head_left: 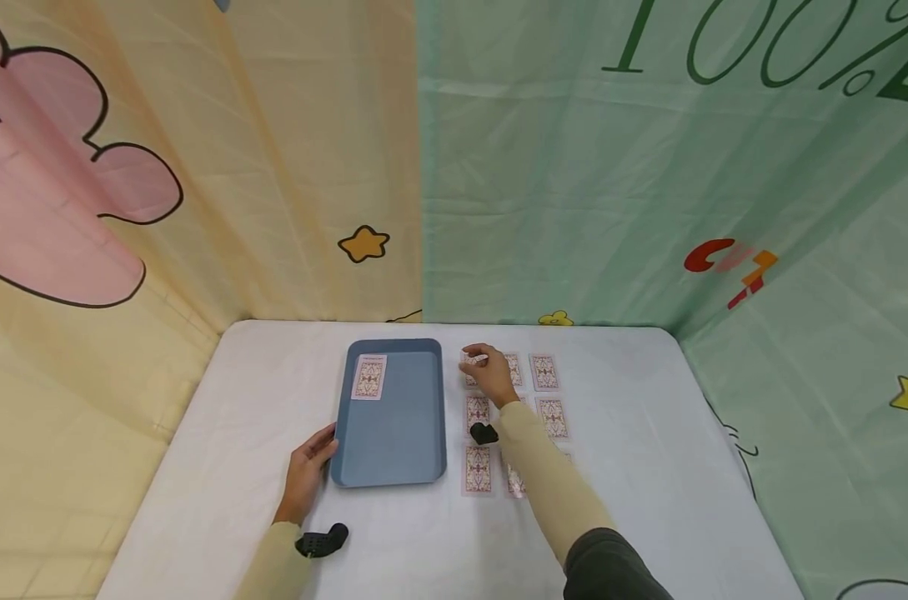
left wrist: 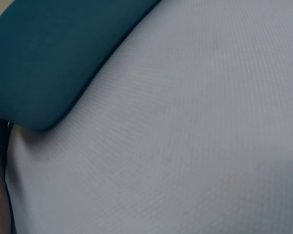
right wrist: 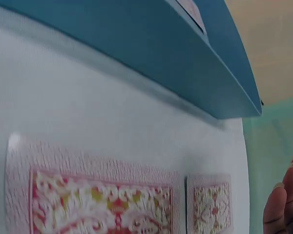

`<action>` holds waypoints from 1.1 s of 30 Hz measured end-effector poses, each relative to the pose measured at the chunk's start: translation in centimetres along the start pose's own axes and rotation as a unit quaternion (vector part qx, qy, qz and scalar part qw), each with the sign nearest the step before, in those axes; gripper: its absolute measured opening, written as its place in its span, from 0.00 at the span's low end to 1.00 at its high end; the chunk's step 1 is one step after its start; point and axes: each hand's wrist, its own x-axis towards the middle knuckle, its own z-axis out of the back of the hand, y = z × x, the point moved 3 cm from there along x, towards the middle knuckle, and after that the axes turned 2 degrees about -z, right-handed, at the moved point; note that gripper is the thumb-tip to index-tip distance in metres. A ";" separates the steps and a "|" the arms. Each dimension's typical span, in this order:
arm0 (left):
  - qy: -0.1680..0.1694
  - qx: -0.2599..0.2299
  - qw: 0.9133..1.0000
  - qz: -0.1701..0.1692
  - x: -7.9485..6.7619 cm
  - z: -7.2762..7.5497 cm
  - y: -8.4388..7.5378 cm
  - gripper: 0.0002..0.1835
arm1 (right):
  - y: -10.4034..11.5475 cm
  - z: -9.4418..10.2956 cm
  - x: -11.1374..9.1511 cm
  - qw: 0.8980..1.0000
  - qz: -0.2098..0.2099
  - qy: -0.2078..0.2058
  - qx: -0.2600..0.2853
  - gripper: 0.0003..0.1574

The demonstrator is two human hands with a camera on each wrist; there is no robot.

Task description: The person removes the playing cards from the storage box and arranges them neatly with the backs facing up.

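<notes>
My left hand (head_left: 305, 475) touches the near left side of a blue tray (head_left: 393, 425), fingers against its edge. In the left wrist view the tray's corner (left wrist: 39, 97) shows, with little of the hand. A patterned playing card (head_left: 368, 377) lies face down inside the tray, toward its far left. To the tray's right, my right hand (head_left: 489, 375) hovers at the far left card (head_left: 472, 379) of a grid, partly covering it. Its thumb and fingers are bent with a gap between them; no held card is visible. In the right wrist view, fingertips (right wrist: 276, 207) show at the right edge.
Face-down cards lie in rows right of the tray, including a far right card (head_left: 544, 372), a middle right card (head_left: 553, 418) and a near left card (head_left: 478, 470). My right forearm covers some. A white cloth (head_left: 649, 467) covers the table; printed curtains (head_left: 536, 192) surround it.
</notes>
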 end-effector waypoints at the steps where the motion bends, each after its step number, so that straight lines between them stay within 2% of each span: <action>1: -0.001 0.000 1.000 0.001 0.0 0.0 0.0 0.25 | 0.3 -0.6 0.0 1.000 0.010 0.000 0.002 0.19; 5: -0.002 -0.001 1.000 0.004 0.2 0.1 0.2 0.25 | 1.3 -2.9 0.1 0.999 0.053 0.003 0.011 0.18; 9: -0.004 -0.002 1.000 0.002 0.3 0.2 0.2 0.25 | 2.3 -5.1 0.3 0.997 0.074 0.016 0.019 0.19; 19: -0.001 -0.008 1.000 0.003 0.4 0.1 0.1 0.25 | 3.4 -9.8 1.3 0.997 0.065 0.048 -0.014 0.23; 22: -0.005 -0.012 1.000 -0.005 0.3 0.2 0.0 0.24 | 3.3 -11.2 1.6 0.997 0.065 0.049 -0.020 0.24; 28: -0.004 -0.011 1.000 0.003 0.0 0.2 0.2 0.24 | 2.7 -13.5 1.9 0.998 0.040 0.053 -0.022 0.26; 33: 0.001 -0.017 1.000 0.000 0.0 0.1 0.0 0.24 | 2.4 -14.9 2.5 0.995 0.044 0.051 -0.073 0.30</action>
